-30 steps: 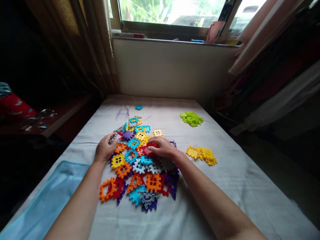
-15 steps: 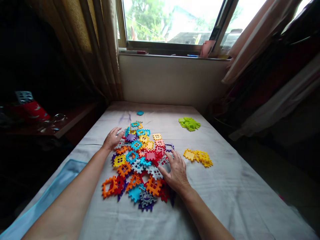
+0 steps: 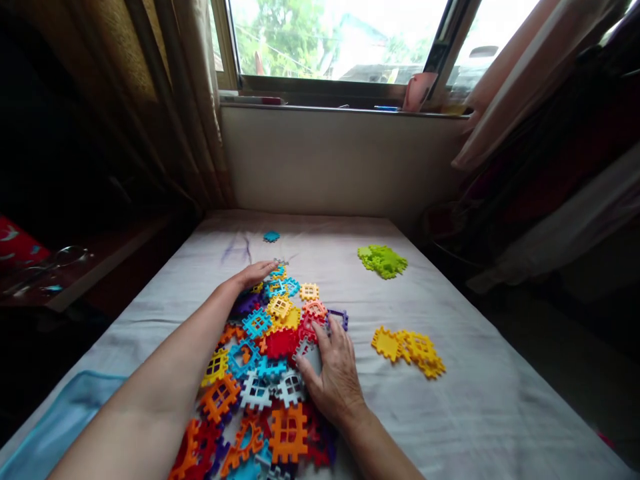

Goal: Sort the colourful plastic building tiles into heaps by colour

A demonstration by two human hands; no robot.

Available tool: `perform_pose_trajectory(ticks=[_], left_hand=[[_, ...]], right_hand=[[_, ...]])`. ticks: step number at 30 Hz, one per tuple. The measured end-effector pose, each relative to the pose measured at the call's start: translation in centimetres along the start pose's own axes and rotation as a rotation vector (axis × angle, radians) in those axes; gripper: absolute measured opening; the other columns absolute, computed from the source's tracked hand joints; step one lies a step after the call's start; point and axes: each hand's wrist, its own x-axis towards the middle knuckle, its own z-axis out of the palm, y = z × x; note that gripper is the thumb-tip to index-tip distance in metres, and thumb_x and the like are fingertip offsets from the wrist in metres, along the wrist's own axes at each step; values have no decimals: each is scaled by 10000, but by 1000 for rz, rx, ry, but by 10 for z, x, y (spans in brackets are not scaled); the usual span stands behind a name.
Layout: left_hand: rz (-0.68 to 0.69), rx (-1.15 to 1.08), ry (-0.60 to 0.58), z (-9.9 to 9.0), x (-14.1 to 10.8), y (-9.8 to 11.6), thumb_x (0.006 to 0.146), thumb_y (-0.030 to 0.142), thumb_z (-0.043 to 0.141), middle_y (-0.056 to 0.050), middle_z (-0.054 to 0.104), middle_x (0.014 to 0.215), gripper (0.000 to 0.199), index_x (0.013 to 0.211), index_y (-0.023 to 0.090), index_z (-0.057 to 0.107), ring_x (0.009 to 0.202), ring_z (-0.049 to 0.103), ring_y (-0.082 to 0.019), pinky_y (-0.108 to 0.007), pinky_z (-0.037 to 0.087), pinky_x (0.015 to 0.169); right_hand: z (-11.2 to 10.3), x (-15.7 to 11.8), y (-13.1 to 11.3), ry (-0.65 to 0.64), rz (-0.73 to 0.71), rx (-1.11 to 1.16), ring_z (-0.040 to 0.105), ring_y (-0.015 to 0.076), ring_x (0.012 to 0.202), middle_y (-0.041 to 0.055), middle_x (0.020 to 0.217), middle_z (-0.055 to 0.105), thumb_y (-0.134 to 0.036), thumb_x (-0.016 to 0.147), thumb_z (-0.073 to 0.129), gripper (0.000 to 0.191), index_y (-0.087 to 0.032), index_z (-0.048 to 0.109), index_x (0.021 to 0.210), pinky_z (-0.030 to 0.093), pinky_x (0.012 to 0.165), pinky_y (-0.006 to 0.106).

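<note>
A heap of plastic interlocking building tiles (image 3: 257, 323) in orange, red, yellow, blue, grey and purple lies on the bed-like surface between my hands. My left hand (image 3: 256, 273) rests at the heap's far left edge, fingers stretched out beside some blue and yellow tiles. Its forearm hides part of the left side. Along the right edge, my right hand (image 3: 336, 370) has its fingers apart. Thumb and fingers touch or hover over a grey tile (image 3: 313, 357), with red tiles (image 3: 281, 343) just left and a purple frame tile (image 3: 338, 320) at the fingertips.
Yellow tiles (image 3: 387, 343) lie grouped to the right, with green tiles (image 3: 383, 261) farther back. One blue tile (image 3: 271, 237) lies alone near the far end. A light-blue cloth (image 3: 75, 407) is at lower left. Behind stands a window sill (image 3: 310, 105) with a pink cup (image 3: 419, 91).
My left hand has reached farther along the heap toward its far end. My right hand stays at the right edge, over a grey tile. The view has shifted, bringing the heap lower in frame.
</note>
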Motion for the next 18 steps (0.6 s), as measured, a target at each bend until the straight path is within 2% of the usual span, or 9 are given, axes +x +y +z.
perform_pose_trajectory(ticks=[3,5,8,11,15,18], left_hand=[[69,-49,-156,9,-22,21,782,748,445,-69,702,1244,699,1101,198,735,1213,599,-284,-365,428,1067],[106,-80,-212,11,-41,37,800,761,408,-58,673,1299,738,1171,198,709,1245,576,-272,-359,406,1091],[162,-175,-265,8,-73,61,808,766,429,-82,624,1369,778,1269,183,658,1294,536,-287,-381,377,1120],[195,-269,-267,-1,-106,76,835,752,423,-107,585,1411,779,1337,185,609,1302,530,-306,-428,379,1121],[209,-145,-141,-17,-168,71,854,753,400,-122,505,1486,782,1391,207,558,1389,435,-309,-467,314,1168],[177,102,-140,-17,-234,57,839,738,468,-101,301,1618,811,1500,271,415,1479,277,-333,-530,227,1198]], right_hand=[[4,14,-4,-11,0,15,353,368,1422,164,1528,399,-537,866,557,595,-259,530,1392,311,1138,594],[10,24,-6,-17,-12,24,314,361,1443,177,1534,385,-530,887,532,605,-229,509,1412,285,1151,589],[20,35,-8,0,-23,50,289,346,1455,190,1542,365,-514,918,489,621,-186,465,1445,275,1159,561],[28,43,-11,86,-3,83,316,314,1441,181,1529,387,-464,943,448,579,-176,456,1444,293,1153,526],[24,56,-9,157,10,66,377,288,1398,159,1487,454,-387,949,443,484,-193,522,1386,309,1135,500],[11,81,-2,77,107,-25,395,278,1385,163,1486,456,-388,959,439,469,-186,554,1366,300,1136,469]])
